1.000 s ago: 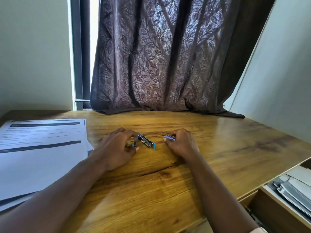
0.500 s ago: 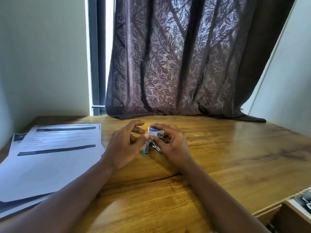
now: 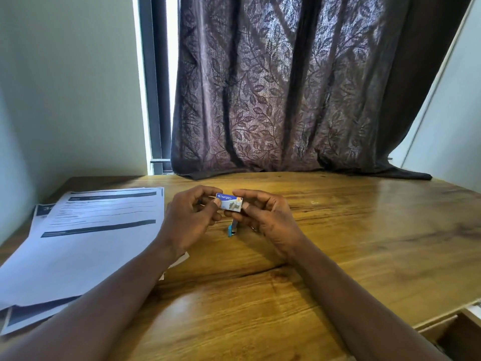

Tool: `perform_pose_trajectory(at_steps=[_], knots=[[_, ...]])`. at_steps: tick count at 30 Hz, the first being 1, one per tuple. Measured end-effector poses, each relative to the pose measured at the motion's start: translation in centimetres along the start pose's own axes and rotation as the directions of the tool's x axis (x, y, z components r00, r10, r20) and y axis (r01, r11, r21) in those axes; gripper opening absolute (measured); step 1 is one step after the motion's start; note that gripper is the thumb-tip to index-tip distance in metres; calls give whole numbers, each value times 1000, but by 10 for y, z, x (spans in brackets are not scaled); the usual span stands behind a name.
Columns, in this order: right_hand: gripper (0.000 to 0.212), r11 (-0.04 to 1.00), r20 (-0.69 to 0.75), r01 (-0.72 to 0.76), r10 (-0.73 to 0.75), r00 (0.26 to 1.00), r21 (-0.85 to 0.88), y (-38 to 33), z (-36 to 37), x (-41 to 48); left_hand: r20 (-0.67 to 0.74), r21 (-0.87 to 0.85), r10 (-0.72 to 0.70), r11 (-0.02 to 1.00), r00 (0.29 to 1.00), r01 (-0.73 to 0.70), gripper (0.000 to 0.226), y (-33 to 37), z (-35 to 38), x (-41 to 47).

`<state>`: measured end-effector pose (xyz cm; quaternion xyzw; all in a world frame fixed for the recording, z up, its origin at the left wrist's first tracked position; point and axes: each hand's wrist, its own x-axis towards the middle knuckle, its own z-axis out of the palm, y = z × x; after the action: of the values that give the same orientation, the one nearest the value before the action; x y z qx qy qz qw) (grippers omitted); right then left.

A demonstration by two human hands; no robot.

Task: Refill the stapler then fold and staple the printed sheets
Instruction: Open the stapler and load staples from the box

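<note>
The refill is under way, I judge. The left hand (image 3: 190, 217) and right hand (image 3: 265, 217) pinch a staple box (image 3: 230, 202) at its 9 and 3 o'clock ends. Its blue band reads "kangaro". The stapler (image 3: 231, 229) sits on the table (image 3: 364, 243) at the box's 6 o'clock, partly hidden. The sheets (image 3: 91, 243) lie at 9 o'clock, their print unreadable. Next, the box needs opening and a strip drawn out.

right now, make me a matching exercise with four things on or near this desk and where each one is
Things:
1. staple box
2. stapler
3. printed sheets
4. curtain

Places:
A. hangs behind the table
B. lies on the table, on the person's left
C. pinched between the left hand and the right hand
D. partly hidden beneath the hands

Pairs: 1-C, 2-D, 3-B, 4-A
</note>
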<state>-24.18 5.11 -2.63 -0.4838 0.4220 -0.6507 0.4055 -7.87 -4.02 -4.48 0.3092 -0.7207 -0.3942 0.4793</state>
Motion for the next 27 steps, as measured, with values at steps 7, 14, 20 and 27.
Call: perform_pose_trajectory(at_steps=[7, 14, 20, 27], knots=[[24, 994, -85, 52, -61, 995, -100, 16, -6, 3, 12, 147, 85, 985, 996, -85, 30, -10, 0, -2], [24, 999, -166, 16, -8, 986, 44, 20, -12, 0, 34, 25, 33, 999, 999, -34, 27, -13, 2, -4], [21, 998, -123, 5, 2, 992, 63, 18, -9, 2, 35, -32, -25, 999, 999, 26, 26, -11, 2, 0], [30, 986, -58, -51, 61, 996, 162, 7, -6, -5, 59, -29, 8, 1000, 998, -6, 26, 7, 1, -9]])
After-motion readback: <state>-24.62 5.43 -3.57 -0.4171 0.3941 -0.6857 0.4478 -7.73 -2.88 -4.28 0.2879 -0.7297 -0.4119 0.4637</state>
